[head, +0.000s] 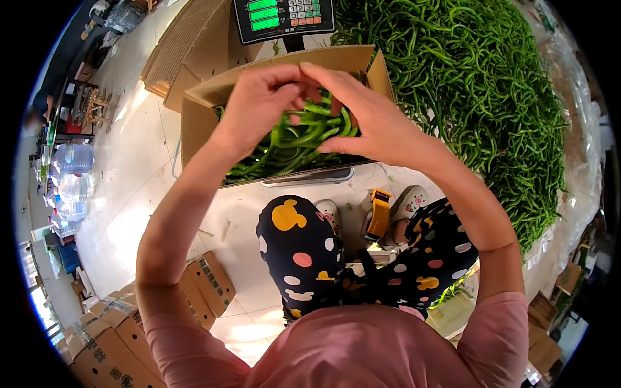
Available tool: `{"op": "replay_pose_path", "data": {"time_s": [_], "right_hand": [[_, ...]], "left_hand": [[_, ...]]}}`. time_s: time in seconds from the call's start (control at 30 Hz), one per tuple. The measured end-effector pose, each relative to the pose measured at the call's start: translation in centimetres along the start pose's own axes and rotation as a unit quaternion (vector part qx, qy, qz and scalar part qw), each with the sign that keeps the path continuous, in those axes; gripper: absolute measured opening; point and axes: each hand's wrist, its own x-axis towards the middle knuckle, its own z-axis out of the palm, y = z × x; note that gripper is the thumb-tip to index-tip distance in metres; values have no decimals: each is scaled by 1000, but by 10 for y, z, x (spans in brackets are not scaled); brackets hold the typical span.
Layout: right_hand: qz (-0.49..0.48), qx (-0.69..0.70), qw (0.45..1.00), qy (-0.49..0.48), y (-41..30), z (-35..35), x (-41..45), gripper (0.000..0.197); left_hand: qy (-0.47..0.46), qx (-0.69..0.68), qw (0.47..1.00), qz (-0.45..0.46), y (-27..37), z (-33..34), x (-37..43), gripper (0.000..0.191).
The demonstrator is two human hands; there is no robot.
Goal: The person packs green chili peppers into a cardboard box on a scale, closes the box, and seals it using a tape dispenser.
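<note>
Over an open cardboard box (pixel 198 127) of long green chili peppers (pixel 296 157), my two hands meet near the fingertips. My left hand (pixel 257 106) is bent at the wrist, its fingers curled and partly blurred; whether a pepper is in them I cannot tell. My right hand (pixel 371 119) arches over the box's right half, thumb and fingers spread apart. Several bright peppers show in the gap between the hands, close to both. Beneath the box, the metal platform of a scale (pixel 310 177) sticks out. Its lit display panel (pixel 285 19) stands behind the box.
A large heap of green chili peppers (pixel 465 87) spreads on the right, with clear plastic sheeting (pixel 582 160) beyond. Flattened cardboard (pixel 187 43) stacks up behind left. Closed cartons (pixel 119 339) sit lower left, near large water bottles (pixel 73 186). A yellow-and-black strap (pixel 377 216) is by my feet.
</note>
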Motion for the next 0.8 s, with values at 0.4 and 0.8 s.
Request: {"op": "replay_pose_path", "data": {"time_s": [0.4,0.8], "right_hand": [[128,4,976,176,-7,-48,-20,31],[109,-413,890,-161,9,2,-29,14]], "left_hand": [[-156,202,957,135,-41,9,1,17],[-369,427,769,300,-86,-6,10,25]]}}
